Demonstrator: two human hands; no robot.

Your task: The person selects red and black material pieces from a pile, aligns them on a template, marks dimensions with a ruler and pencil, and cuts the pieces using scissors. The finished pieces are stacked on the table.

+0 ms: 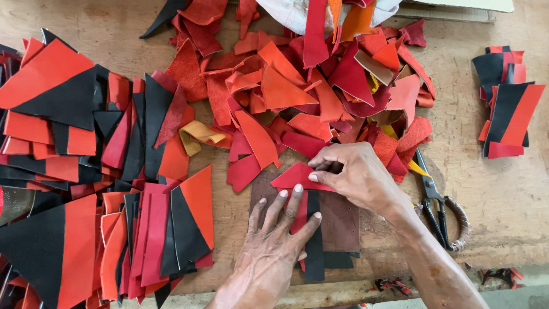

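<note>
a good deal is cut off here: the big stacks of red and black triangles (pixel 74 189) run off the left edge and the bottom, the white cloth (pixel 286 14) at the top is only partly in view, and both forearms leave the frame at the bottom. the scissors (pixel 437 209) lie on the wooden table (pixel 503 189) just right of the right wrist, their blade tips hidden under the red scraps. the brown leather piece (pixel 340 220) is mostly covered by the hands and by the black strip (pixel 314 252) lying on it, so its full outline can't be made out.

the left hand (pixel 274 246) lies flat, palm down, fingers spread and straight, pressing on the brown piece and the strip; it grips nothing. the right hand (pixel 354 174) comes in from the right, knuckles up, fingers curled, pinching the red triangular scrap (pixel 294 176) at its right end between thumb and fingers. that scrap sits at the top edge of the brown piece, just below the loose heap of red and orange scraps (pixel 309 91), its point aimed left, touching the left fingertips.

a small stack of red and black pieces (pixel 506 109) rests well apart at the right.
</note>
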